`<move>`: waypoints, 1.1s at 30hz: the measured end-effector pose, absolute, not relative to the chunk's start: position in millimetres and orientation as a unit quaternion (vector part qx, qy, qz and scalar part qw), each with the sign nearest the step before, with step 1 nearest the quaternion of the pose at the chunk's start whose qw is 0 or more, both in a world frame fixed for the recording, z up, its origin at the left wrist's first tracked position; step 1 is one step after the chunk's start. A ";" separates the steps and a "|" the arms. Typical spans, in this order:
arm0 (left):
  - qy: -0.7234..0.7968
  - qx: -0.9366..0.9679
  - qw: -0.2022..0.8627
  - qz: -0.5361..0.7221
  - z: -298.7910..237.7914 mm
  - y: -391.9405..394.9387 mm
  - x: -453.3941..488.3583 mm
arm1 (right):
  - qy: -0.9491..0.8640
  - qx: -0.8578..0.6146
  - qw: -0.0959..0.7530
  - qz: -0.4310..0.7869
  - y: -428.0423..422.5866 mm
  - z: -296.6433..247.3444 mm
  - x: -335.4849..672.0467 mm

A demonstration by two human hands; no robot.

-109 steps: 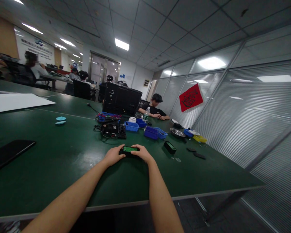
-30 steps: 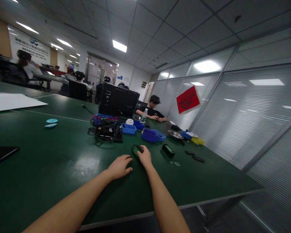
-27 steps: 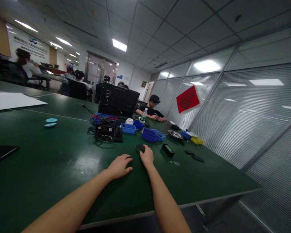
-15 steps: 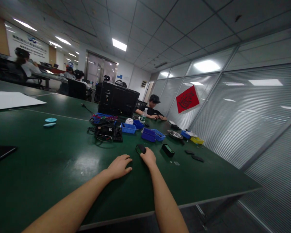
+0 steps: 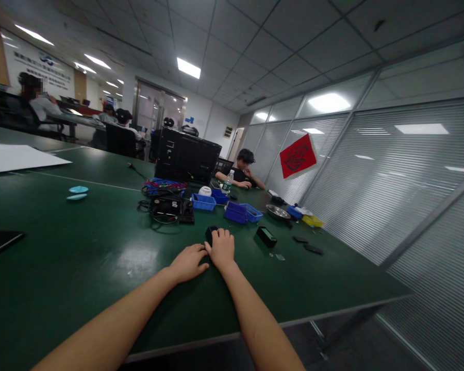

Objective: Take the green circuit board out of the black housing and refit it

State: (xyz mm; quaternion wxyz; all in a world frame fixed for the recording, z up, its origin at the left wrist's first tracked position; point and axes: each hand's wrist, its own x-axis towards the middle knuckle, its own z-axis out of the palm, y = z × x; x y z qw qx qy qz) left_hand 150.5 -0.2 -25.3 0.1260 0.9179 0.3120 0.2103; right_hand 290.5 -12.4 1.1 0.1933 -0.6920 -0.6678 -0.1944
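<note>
My right hand [image 5: 221,251] is on a small black box [image 5: 211,234] on the green table, thumb at its near side and fingers over its right side. Those fingers hide much of the box. Just left of it, my left hand [image 5: 188,264] lies palm down on the table with its fingers apart and nothing in it. Its fingertips almost meet the right thumb; I cannot tell whether they touch. To the right stands another black box [image 5: 266,237], open, with green inside. A small ring and a clear plastic piece [image 5: 280,257] lie in front of it.
Beyond my hands are blue bins [image 5: 236,212], a black device with cables [image 5: 166,207], a baseball [image 5: 204,191], a bottle [image 5: 228,182] and a monitor [image 5: 187,156]. A metal bowl [image 5: 277,212] and flat black pieces [image 5: 313,249] lie right. A person sits across the table.
My right hand has shifted left with the black box, coming close to my left hand, and now covers more of it. My left hand has barely moved. The person opposite has raised a hand.
</note>
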 end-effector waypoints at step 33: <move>0.408 0.826 0.143 0.361 -26.9 10.5 149.8 | -0.539 -0.539 0.494 0.418 12.4 -16.5 317.9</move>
